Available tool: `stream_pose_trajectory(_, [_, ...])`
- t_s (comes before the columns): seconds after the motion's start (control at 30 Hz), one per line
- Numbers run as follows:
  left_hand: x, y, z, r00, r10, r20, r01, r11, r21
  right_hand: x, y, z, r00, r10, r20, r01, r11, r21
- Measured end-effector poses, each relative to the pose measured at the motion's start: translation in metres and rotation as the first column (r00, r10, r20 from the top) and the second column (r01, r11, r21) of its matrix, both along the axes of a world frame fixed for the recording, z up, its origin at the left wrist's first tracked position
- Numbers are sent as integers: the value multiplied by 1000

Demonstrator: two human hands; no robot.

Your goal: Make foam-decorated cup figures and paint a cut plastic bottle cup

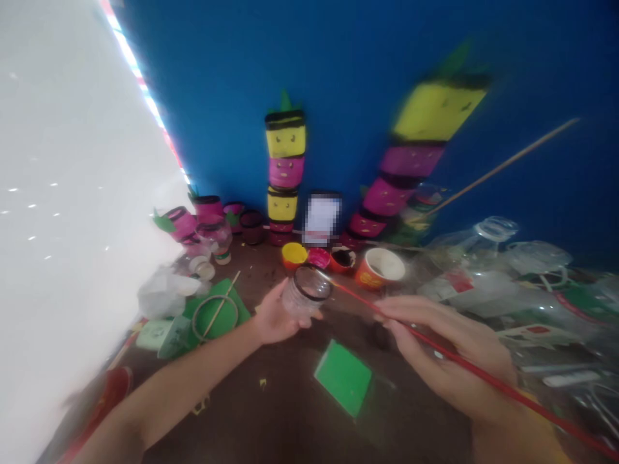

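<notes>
My left hand (278, 317) is wrapped round a clear plastic cup (302, 298), cut from a bottle by its look, with a black-painted rim. The cup's open end tilts up toward the right. Between the fingers of my right hand (435, 341) is a long red paintbrush (355, 295), its tip at the rim of the cup. Just behind the cup stand small pots of yellow paint (294, 256), pink paint (319, 258) and black paint (343, 258). A white and orange paper cup (380, 268) stands to their right.
Stacks of painted cups with faces, one yellow and pink (286, 174), stand against the blue wall (217, 84). Clear plastic bottles (532, 283) crowd the right side. A green block (343, 378) lies in front, and green sheets with a ring (215, 317) lie left.
</notes>
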State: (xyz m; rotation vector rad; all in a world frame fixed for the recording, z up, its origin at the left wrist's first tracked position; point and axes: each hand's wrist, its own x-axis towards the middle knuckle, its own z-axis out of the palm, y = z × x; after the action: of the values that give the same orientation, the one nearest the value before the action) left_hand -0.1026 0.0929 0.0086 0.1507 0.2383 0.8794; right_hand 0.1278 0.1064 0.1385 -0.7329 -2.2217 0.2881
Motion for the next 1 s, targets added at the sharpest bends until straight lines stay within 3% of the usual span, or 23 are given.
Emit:
stream_pose_trajectory(0.3, [-1,1,-4,1000,-7,27,6,1000,7,0,1,-6,999,-34,18,34,999,39])
stream_pose_trajectory(0.73, [0,-1,0,997,83,-6,-83,996,-19,6,-9,3,994,-103,22,100,991,88])
stream_pose_trajectory(0.87, [1,0,-2,990,135,-36,-135,991,-14,12,-4,0,959,-255,-124,257,967,-2])
stream_pose_trajectory(1.0, [4,-1,2,979,189,-79,-191,981,-17,4,14,-19,874,-414,-252,332,890,-311])
